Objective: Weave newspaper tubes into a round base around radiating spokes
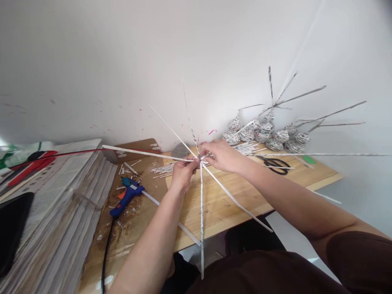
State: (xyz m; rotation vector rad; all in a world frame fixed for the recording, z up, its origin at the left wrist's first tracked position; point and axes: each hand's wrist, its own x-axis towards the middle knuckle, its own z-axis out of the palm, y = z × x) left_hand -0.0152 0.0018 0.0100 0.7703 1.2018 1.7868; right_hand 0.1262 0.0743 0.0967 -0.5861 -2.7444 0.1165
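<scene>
Far to the left of both hands lies one tall stack of newspapers (61, 204), with one dark flat object (12, 228) resting on its near edge and one red-and-black item (33, 163) on its far end. Between the stack and the left hand, one blue hot glue gun (127, 196) lies on the wooden table (223, 204), its black cord (105, 249) trailing toward the viewer; scraps of paper are scattered around it.

The left hand (182, 173) is closed in a pinch, thumb and fingers clamped on the hub of a star of rolled paper sticks (201, 196). About eight spokes fan out from that hub: one long one running left, two rising toward the wall, one running far right, and roughly three dropping toward the viewer past the table edge; the exact count at the crossing is hard to tell. Just beyond the left hand, one loose bundle of short paper sticks (162, 168) lies flat on the table.

The right hand (222, 155) touches the left at the hub, its fingers curled narrow around the same crossing.

To the right of the right hand, one pair of black scissors (277, 165) lies on the table. Behind them, by the wall, stand about eight small woven paper pieces (266, 132), each with long sticks jutting up and rightward. One green scrap (308, 159) lies just right of the scissors.
</scene>
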